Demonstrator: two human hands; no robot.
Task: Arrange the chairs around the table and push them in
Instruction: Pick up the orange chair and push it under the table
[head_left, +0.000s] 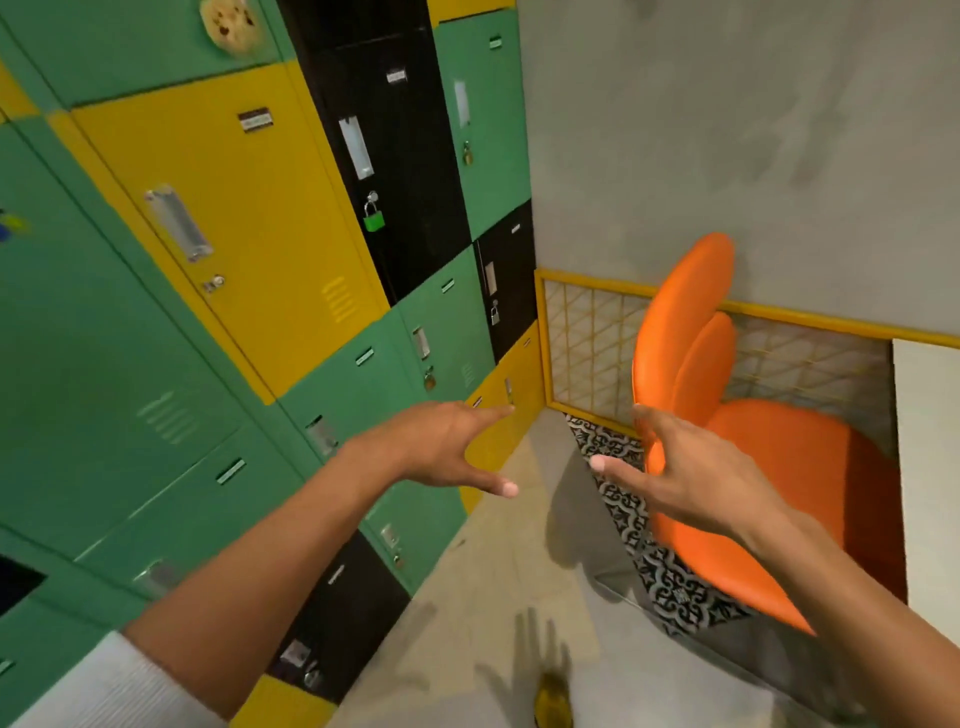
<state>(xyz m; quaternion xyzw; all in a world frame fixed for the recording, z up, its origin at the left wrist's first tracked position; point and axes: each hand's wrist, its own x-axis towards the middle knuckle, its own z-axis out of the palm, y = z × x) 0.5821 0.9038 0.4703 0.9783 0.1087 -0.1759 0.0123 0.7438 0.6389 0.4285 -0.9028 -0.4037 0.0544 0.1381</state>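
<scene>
An orange chair (769, 467) with a rounded back stands at the right, its seat tucked against a white table (930, 467) at the right edge. My right hand (691, 483) is stretched out with fingers spread, right in front of the chair's back edge; whether it touches is unclear. My left hand (447, 447) is held out open over the floor, to the left of the chair and apart from it. Neither hand holds anything.
A wall of green, yellow and black lockers (249, 249) runs along the left. A grey wall with a yellow-framed lattice panel (587, 338) is behind the chair. Patterned tiles (644, 551) and grey floor (493, 597) lie below.
</scene>
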